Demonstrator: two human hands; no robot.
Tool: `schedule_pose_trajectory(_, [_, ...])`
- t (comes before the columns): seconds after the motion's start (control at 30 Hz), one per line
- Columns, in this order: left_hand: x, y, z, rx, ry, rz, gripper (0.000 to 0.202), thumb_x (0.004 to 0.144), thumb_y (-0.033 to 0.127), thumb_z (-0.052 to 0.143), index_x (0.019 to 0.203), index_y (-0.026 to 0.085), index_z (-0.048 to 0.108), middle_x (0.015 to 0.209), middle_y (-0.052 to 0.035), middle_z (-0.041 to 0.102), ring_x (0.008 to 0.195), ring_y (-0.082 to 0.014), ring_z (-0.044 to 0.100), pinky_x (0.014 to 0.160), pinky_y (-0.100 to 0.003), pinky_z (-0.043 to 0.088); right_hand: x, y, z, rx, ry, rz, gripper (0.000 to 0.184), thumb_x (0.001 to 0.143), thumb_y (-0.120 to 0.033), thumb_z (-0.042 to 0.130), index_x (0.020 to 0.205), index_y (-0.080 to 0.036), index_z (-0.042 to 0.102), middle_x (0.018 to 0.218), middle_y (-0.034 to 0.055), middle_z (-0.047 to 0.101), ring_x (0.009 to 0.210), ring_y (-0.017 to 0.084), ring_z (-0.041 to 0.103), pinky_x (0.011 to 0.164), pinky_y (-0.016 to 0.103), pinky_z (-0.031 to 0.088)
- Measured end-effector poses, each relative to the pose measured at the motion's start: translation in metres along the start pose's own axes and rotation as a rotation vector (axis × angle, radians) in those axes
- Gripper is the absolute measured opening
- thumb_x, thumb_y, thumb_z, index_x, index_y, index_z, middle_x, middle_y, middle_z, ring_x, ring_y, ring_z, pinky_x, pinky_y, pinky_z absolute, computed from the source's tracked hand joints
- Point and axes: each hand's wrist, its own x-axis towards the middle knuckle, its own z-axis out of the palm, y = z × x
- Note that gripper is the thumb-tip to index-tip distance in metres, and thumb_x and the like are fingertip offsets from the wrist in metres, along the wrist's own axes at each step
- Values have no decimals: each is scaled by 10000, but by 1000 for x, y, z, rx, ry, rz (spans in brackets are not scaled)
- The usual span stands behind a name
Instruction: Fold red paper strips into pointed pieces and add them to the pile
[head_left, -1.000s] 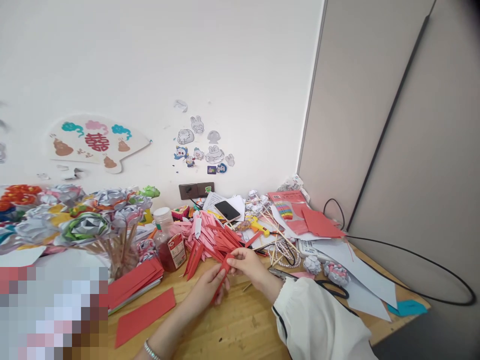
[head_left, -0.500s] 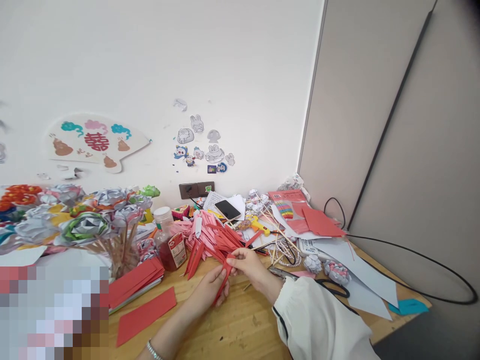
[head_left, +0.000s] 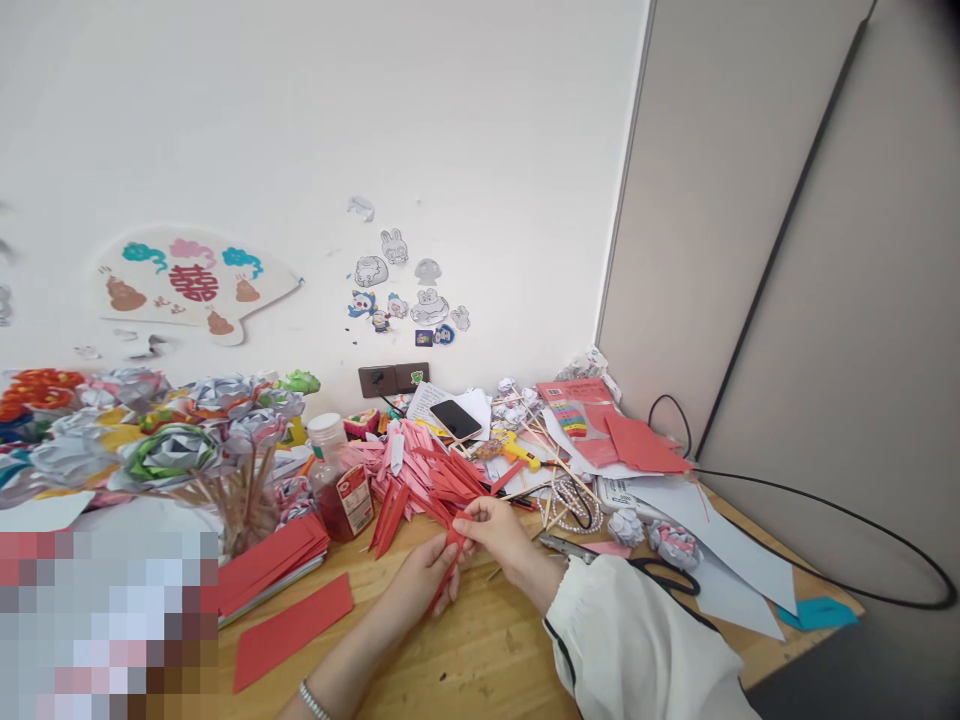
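Both hands meet over the wooden table, pinching one narrow piece of red paper (head_left: 454,536). My left hand (head_left: 429,572) is closed on its lower part, thumb on top. My right hand (head_left: 495,535) grips the upper end between thumb and fingers. Parts of the paper are hidden behind the fingers. Just beyond lies a heap of folded red strips (head_left: 450,480) and pink strips (head_left: 401,455). A single red paper sheet (head_left: 292,630) lies flat left of my left forearm, near a stack of red sheets (head_left: 274,562).
Paper flowers (head_left: 172,455) on sticks crowd the left, beside a bottle of red liquid (head_left: 341,495). A phone (head_left: 455,420) and yellow glue gun (head_left: 519,450) lie at the back. Scissors (head_left: 667,575), a pearl string (head_left: 574,500) and white sheets (head_left: 739,600) lie to the right.
My left fingers and thumb have shifted slightly on the red paper, and less of its lower part shows. The rest of the table looks the same.
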Motion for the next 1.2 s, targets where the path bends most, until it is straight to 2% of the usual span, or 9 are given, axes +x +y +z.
schedule_pose_trajectory(0.07, [1, -1, -1, -18, -16, -11, 331, 706, 510, 370, 694, 181, 387, 397, 68, 502, 237, -46, 369, 278, -156, 214, 0, 1, 0, -6, 8, -12, 352, 475, -360, 693, 638, -131, 480, 444, -52, 514, 383, 78, 472, 420, 210, 376])
schedule_pose_trajectory(0.2, [0, 0, -10, -100, -167, -78, 339, 647, 481, 496, 768, 180, 398, 591, 4, 625, 370, -107, 553, 338, -184, 350, 1, -2, 0, -25, 25, -28, 349, 475, -368, 688, 628, -136, 477, 421, -59, 499, 366, 78, 464, 405, 209, 373])
schedule_pose_trajectory(0.37, [0, 0, -19, 13, -90, -157, 345, 640, 509, 490, 659, 175, 402, 402, 54, 550, 247, -84, 450, 281, -170, 276, 1, -10, -4, -35, 75, -66, 343, 477, -380, 683, 603, -144, 469, 433, -48, 515, 375, 83, 472, 408, 211, 378])
schedule_pose_trajectory(0.5, [1, 0, -22, 3, -101, -124, 345, 592, 477, 557, 657, 177, 399, 448, 52, 572, 306, -98, 509, 311, -177, 320, 3, -13, -7, -37, 112, -87, 335, 477, -378, 681, 588, -147, 465, 426, -47, 516, 372, 82, 469, 409, 208, 372])
schedule_pose_trajectory(0.63, [-2, 2, -24, 116, -53, -136, 341, 618, 493, 517, 598, 180, 382, 319, 91, 473, 205, -62, 382, 247, -156, 218, 6, -13, -9, -35, 130, -106, 330, 484, -377, 679, 593, -146, 471, 421, -44, 513, 370, 82, 463, 405, 205, 366])
schedule_pose_trajectory(0.73, [-2, 2, -24, 82, -45, -132, 356, 589, 496, 544, 596, 186, 369, 358, 75, 512, 258, -87, 460, 272, -167, 274, 7, -14, -12, -18, 145, -119, 324, 489, -377, 680, 606, -143, 489, 445, -40, 517, 397, 86, 477, 425, 207, 375])
schedule_pose_trajectory(0.8, [0, 2, -24, 33, -38, -128, 366, 575, 507, 547, 615, 186, 375, 386, 67, 533, 296, -105, 504, 289, -174, 299, 6, -13, -13, 3, 113, -91, 333, 490, -376, 683, 641, -137, 507, 482, -34, 534, 421, 88, 493, 445, 209, 383])
schedule_pose_trajectory(1.0, [1, 2, -25, -18, -32, -98, 352, 611, 502, 517, 662, 168, 421, 368, 76, 507, 268, -86, 472, 278, -161, 279, -1, -4, -6, -37, -173, 65, 361, 481, -367, 695, 695, -114, 553, 564, 2, 587, 479, 99, 536, 499, 221, 399])
schedule_pose_trajectory(1.2, [-2, 2, -21, 1, -111, -125, 353, 611, 499, 528, 574, 176, 389, 357, 68, 500, 256, -74, 443, 277, -165, 285, 5, -6, -13, -58, -39, 31, 358, 529, -421, 649, 666, -106, 546, 501, 6, 578, 441, 106, 530, 469, 219, 392])
